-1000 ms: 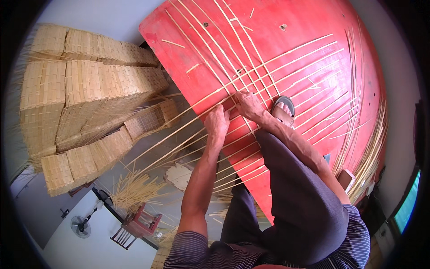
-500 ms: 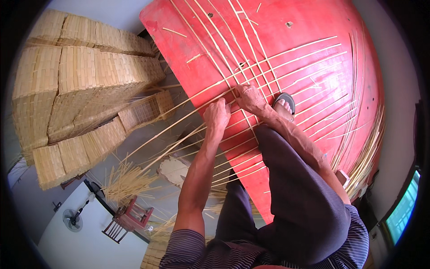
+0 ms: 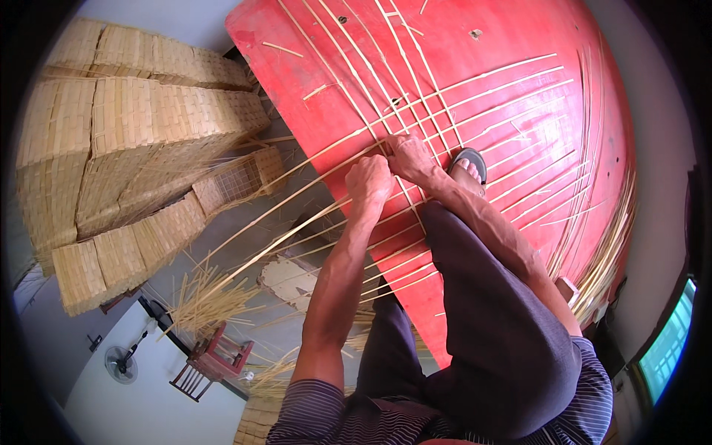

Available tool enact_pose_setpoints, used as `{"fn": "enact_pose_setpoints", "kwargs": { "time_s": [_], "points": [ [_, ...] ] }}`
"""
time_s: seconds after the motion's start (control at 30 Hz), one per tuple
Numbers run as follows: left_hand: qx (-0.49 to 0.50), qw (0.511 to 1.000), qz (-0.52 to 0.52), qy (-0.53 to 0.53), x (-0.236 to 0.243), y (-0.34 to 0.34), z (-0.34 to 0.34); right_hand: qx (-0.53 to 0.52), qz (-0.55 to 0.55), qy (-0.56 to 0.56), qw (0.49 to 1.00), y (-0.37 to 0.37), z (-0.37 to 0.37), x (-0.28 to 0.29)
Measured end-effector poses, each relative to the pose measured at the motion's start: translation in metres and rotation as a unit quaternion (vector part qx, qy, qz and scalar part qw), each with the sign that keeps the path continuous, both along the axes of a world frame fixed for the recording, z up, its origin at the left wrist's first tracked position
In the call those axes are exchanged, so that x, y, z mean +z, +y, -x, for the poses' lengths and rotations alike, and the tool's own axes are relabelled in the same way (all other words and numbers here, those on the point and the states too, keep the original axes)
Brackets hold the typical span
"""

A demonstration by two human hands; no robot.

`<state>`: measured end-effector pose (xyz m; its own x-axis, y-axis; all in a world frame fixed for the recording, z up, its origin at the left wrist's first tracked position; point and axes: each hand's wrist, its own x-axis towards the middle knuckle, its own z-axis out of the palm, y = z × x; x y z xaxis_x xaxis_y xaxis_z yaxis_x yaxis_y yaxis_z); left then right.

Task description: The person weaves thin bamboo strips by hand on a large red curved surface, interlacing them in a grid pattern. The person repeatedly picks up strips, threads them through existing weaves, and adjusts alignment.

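Note:
A loose lattice of pale bamboo strips (image 3: 482, 77) lies over a red board (image 3: 512, 30), with long strips crossing each other at angles. My left hand (image 3: 369, 178) is closed on a strip at the lattice's left side, its knuckles up. Right beside it, almost touching, my right hand (image 3: 410, 157) bends at the wrist with curled fingers around the strips at a crossing. Both sets of fingertips are partly hidden. My foot in a dark sandal (image 3: 478, 159) presses on the board and strips just right of my right hand.
Tall stacks of woven bamboo panels (image 3: 163, 111) stand at the left. Loose strip ends (image 3: 211, 300) pile on the floor near a small reddish wooden stool (image 3: 222, 352). A fan (image 3: 121, 363) is at lower left. More long strips (image 3: 604, 271) lie along the board's right edge.
My left hand has moved right and slightly up, closing in on my right hand. The right hand has shifted a little left and up, staying at the crossing.

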<state>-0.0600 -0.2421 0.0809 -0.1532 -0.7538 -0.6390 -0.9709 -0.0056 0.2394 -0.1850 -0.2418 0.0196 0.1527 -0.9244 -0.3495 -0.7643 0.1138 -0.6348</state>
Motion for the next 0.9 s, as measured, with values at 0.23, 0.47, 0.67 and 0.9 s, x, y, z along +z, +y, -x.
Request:
{"fn": "enact_pose_setpoints", "kwargs": {
  "time_s": [0.23,0.47,0.67,0.9],
  "points": [
    [-0.007,1.000,-0.006,-0.013,-0.001,-0.004,-0.007,-0.005,-0.001,-0.006,1.000,0.001,0.000,0.004],
    [0.004,0.944,0.288,0.159,0.007,0.055,-0.063,0.008,-0.003,-0.070,0.998,0.031,0.018,0.007],
    [0.072,0.966,0.239,0.060,-0.027,0.115,-0.111,-0.004,0.024,-0.097,0.995,0.037,0.021,-0.003],
    [0.058,0.984,0.147,0.085,-0.023,0.093,-0.087,0.000,-0.009,-0.033,0.999,0.036,0.017,-0.003]
  ]
}}
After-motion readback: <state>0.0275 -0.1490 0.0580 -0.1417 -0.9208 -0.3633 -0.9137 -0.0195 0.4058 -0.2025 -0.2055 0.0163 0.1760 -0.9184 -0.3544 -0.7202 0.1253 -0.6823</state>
